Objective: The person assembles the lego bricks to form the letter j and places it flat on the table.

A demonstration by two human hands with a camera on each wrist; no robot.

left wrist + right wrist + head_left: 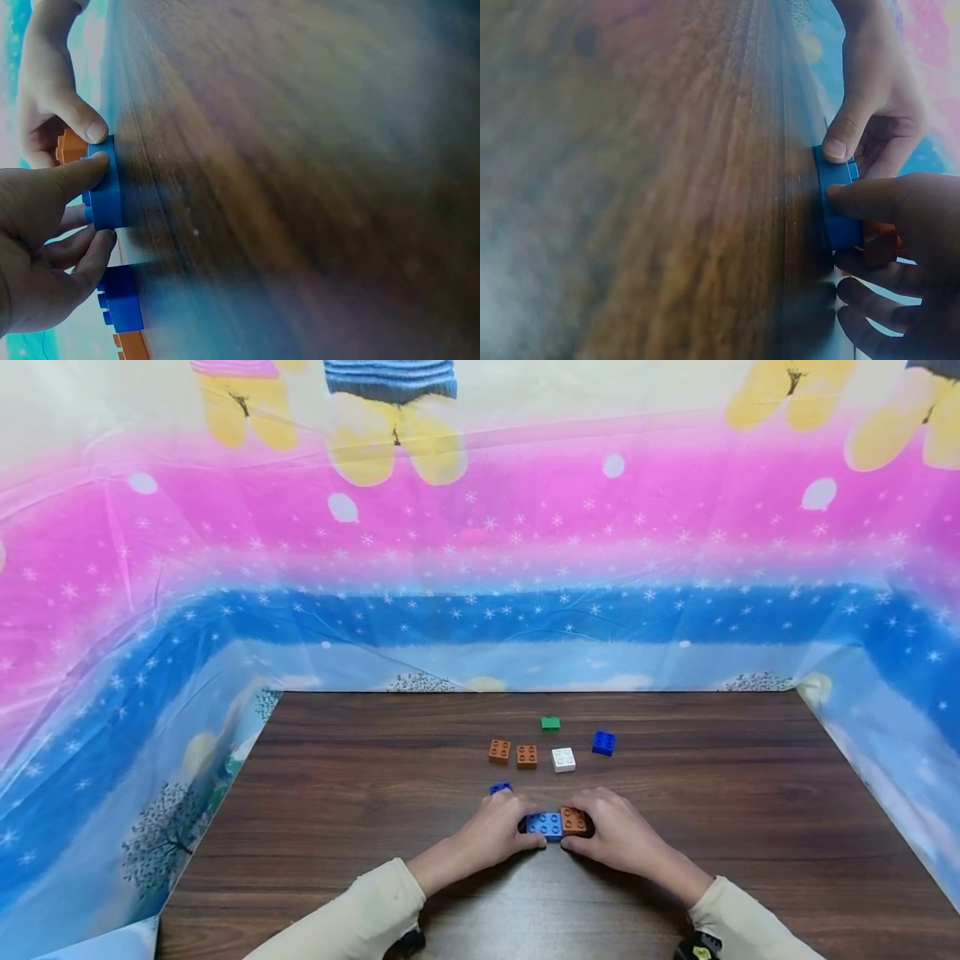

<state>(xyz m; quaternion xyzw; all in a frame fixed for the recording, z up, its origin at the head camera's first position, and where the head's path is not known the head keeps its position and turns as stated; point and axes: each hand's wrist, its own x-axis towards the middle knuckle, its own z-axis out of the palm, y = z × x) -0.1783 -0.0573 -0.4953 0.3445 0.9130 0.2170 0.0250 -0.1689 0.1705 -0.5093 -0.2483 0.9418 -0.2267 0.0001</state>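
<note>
A long light blue toy brick (543,825) lies on the table in front of me, with an orange brick (573,820) stacked on its right end. My left hand (495,828) grips the blue brick's left part, thumb on the near side and fingers toward the far side. At the right end my right hand (618,833) pinches the stack. Its thumb presses the near face of the blue brick (840,217), below the orange brick (880,244). A dark blue brick (121,298) stands just beyond the left hand, partly hidden by it in the head view.
Farther back on the brown wooden table (337,777) lie two orange bricks (527,757), a white brick (563,760), a blue brick (603,743) and a green brick (551,724). A patterned cloth (480,618) hangs behind the table and along its sides.
</note>
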